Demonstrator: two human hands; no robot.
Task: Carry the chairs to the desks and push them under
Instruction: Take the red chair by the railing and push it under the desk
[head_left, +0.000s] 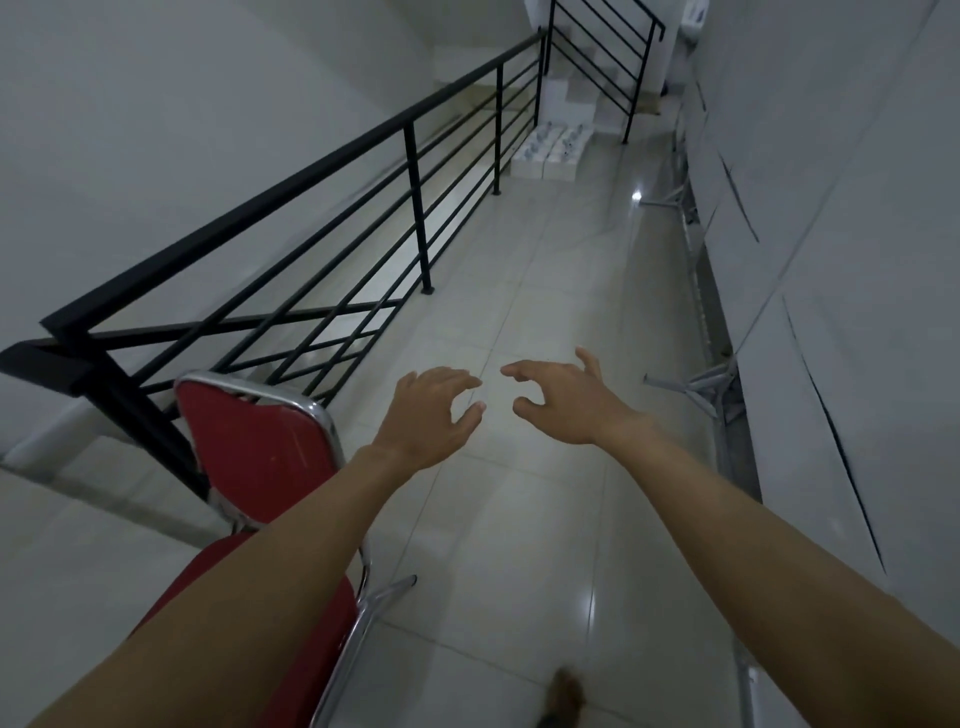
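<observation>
**Chair not in hand; no counter in sight**

Tiled floor (545, 545) of a narrow landing runs from near to far. Black railing (311, 179) along the left. White panels (831, 312) with metal legs lean on the right wall; these may be folded counters, but I cannot tell.

Red chair (260, 452), chrome frame, stands near left, just beside the railing, its seat partly hidden under the left forearm.

Left hand (428, 415) and right hand (566, 402) reach forward over bare floor. They are close together but apart, with fingers loosely curled and nothing held. Neither touches the chair.

White boxes (545, 156) at far end by the stairs. A foot (563, 696) at the near edge.

Judgement: early stage. This chair is neither lifted nor placed, so pick-up, carry and push-under are all left.
</observation>
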